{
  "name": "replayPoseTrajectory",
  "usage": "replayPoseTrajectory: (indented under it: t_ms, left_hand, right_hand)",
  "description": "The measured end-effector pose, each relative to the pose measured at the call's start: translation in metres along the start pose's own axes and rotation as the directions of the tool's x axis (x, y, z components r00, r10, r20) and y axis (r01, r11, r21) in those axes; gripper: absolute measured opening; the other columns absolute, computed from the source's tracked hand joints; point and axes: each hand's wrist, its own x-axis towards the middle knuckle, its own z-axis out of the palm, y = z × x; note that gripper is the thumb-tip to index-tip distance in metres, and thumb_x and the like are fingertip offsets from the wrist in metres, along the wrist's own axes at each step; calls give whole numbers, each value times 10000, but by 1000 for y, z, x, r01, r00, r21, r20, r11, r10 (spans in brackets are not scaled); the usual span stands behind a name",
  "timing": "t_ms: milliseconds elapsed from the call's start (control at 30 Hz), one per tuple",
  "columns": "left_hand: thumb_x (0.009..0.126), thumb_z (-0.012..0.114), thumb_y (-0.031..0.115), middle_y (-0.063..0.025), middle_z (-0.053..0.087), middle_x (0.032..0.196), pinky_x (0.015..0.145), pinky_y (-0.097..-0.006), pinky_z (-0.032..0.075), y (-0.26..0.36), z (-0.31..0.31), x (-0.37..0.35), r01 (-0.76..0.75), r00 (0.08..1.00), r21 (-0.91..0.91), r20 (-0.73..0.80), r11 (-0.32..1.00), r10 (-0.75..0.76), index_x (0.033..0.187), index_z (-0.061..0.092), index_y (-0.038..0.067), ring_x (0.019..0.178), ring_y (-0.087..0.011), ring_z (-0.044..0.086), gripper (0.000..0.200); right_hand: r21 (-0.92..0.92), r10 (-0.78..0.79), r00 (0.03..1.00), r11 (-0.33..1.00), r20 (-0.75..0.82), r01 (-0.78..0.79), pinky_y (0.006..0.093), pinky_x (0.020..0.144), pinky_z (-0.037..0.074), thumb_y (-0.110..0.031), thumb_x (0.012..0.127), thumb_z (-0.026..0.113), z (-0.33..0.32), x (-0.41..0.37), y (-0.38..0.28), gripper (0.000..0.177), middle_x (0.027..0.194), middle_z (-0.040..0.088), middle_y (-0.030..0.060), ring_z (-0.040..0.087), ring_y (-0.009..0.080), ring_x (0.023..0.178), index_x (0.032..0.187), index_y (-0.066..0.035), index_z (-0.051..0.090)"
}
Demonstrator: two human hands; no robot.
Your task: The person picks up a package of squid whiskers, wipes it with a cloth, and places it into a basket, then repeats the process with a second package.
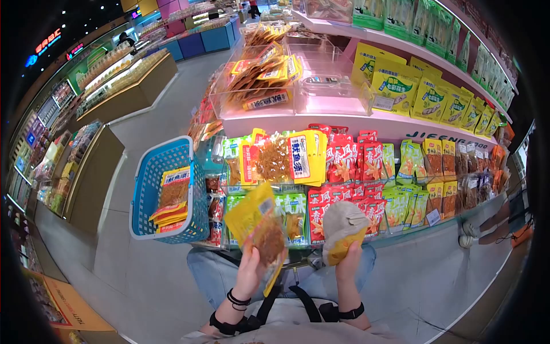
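My left hand [250,270] is closed on yellow snack packets [250,215], whose clear window shows brown dried food. Raised at the right, my right hand [347,265] grips a crumpled pale grey and yellow packet [344,226]; its print cannot be made out. In front of both hands, a stack of yellow squid snack packets [283,157] lies on top of the shelf's red and green packets. To the left, a blue plastic basket [140,192] holds several similar yellow packets [173,195].
Behind the stack, a clear acrylic bin [252,97] holds a heap of more packets. Green-yellow bags [401,86] line the pink shelf at right. A person's leg and shoe [468,238] show at far right. Grey floor [114,275] lies left of the basket.
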Motion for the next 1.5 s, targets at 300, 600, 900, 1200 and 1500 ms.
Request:
replayPoseTrajectory:
  t_ms: [300,600,900,1200,1500]
  left_hand:
    - [906,337,347,-114,343,1333,1025,-438,218,19,40,-19,-34,999,-328,-46,944,20,1300,302,56,1227,-279,322,491]
    - [919,361,227,-107,359,1312,998,-367,268,166,-7,-41,-688,612,439,-77,578,787,1310,298,42,1184,-234,380,437]
    - [851,376,498,-276,192,1362,1006,-416,252,181,-103,90,494,783,837,-309,-237,540,1358,163,37,1222,-419,276,718]
    - [814,385,538,-245,583,972,855,-435,399,119,-132,100,260,924,954,-200,-151,325,1118,538,56,960,-390,535,590]
    - [771,516,422,-242,593,944,825,-411,424,130,-134,99,191,923,974,-135,-124,360,1053,563,2,943,-375,547,508]
  right_hand:
    - [-233,-204,777,882,595,410,401,1044,163,15,664,520,52,-32,-4,583,1366,274,158,180,332,1291,1227,-5,369]
    - [-63,100,967,991,-233,-118,258,676,422,-291,919,406,-79,0,44,348,871,579,56,530,108,771,1008,22,531]
    - [174,128,896,983,-425,-58,290,760,432,-327,918,390,-123,-7,6,393,1008,543,87,536,171,888,1096,12,475]
    - [272,52,923,961,-381,58,319,836,420,-390,921,343,-123,-9,-28,476,1131,506,95,511,198,1012,1186,-2,416]
    - [396,1,954,910,-299,123,345,946,354,-391,928,296,-109,-3,-54,473,1237,450,74,440,214,1132,1251,-54,373]
